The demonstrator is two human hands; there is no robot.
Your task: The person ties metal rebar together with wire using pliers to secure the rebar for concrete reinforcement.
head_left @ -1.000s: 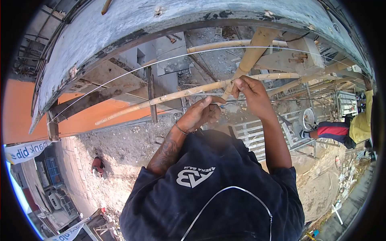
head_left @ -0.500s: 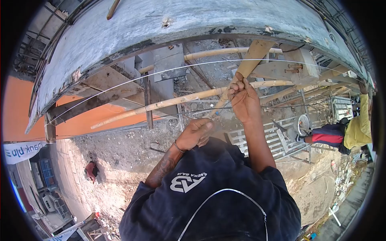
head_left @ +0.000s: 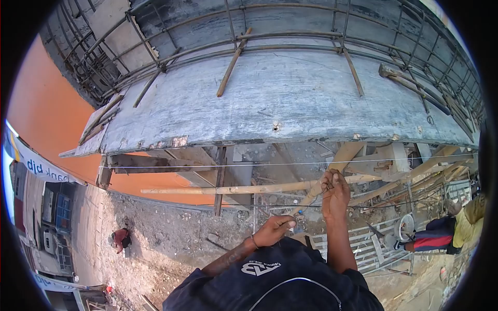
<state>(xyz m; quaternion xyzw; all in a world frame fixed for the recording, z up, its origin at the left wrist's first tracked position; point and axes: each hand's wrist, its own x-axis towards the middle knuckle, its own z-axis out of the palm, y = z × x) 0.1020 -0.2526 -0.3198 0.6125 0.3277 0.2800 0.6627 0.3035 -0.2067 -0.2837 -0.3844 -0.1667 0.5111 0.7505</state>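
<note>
My left hand is closed in front of my chest, thumb pressed against curled fingers. What it holds, if anything, is too small to make out. Higher and to the right, my right hand is raised with its fingertips pinched together; nothing between them can be identified. Behind that hand slants a thick bamboo pole, crossed by a long horizontal bamboo pole. A thin pale string stretches across the view just above my right fingertips, below the edge of a grey-white board.
A lattice of metal bars runs over the board. Dark wooden posts stand below it. At the right is a person in yellow near a bucket and slatted frame. Another person is down on the rubble ground.
The view has tilted up, showing more board and the metal bars. My hands sit lower and further right in view, both still closed. The person in yellow has bent an arm lower.
</note>
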